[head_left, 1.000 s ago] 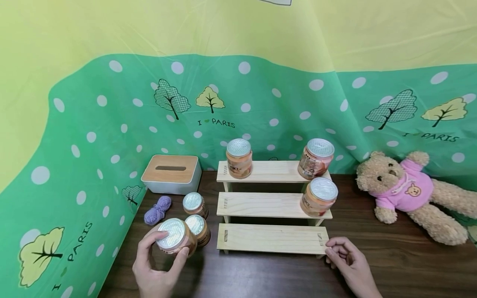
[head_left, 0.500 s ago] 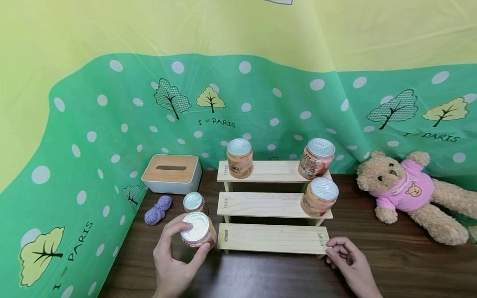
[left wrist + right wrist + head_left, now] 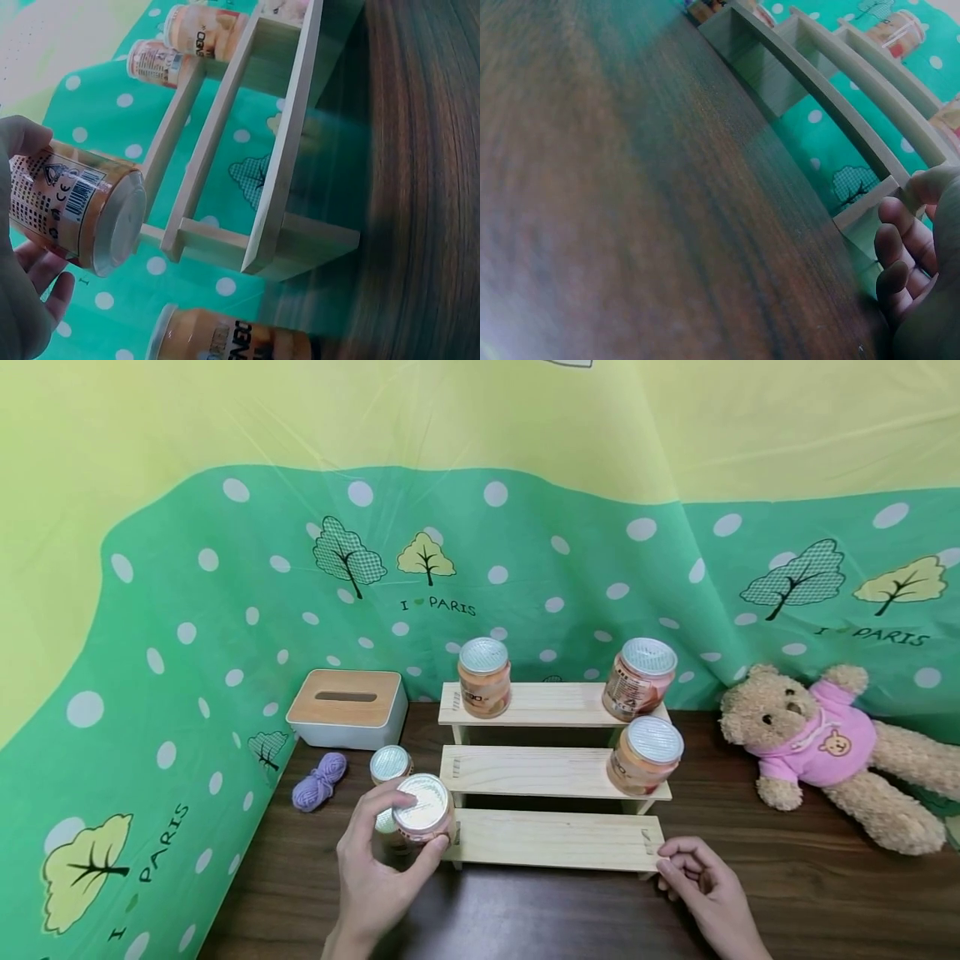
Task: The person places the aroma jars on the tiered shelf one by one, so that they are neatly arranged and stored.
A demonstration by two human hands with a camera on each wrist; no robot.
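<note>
My left hand (image 3: 382, 864) grips a jar (image 3: 422, 806) with a silvery lid and peach-coloured contents, holding it raised near the left end of the three-step wooden shelf (image 3: 555, 842). The left wrist view shows the underside of this held jar (image 3: 120, 221) and its barcode. Behind it are two more jars (image 3: 391, 763), the nearer one partly hidden. My right hand (image 3: 705, 885) pinches the right end of the lowest step, its other fingers curled. Two jars (image 3: 485, 681) stand on the top step, and another jar (image 3: 647, 758) sits on the middle step's right end.
A tissue box (image 3: 347, 710) with a wooden lid and a purple yarn skein (image 3: 318, 782) lie left of the shelf. To the right, a teddy bear (image 3: 817, 735) in a pink top lies on the dark wooden table (image 3: 555, 918). A green-and-yellow cloth (image 3: 525, 552) hangs behind.
My left hand has carried the jar rightward and slightly away from me, from beside the loose jars to the lowest step's left end. The right hand stays at the shelf end.
</note>
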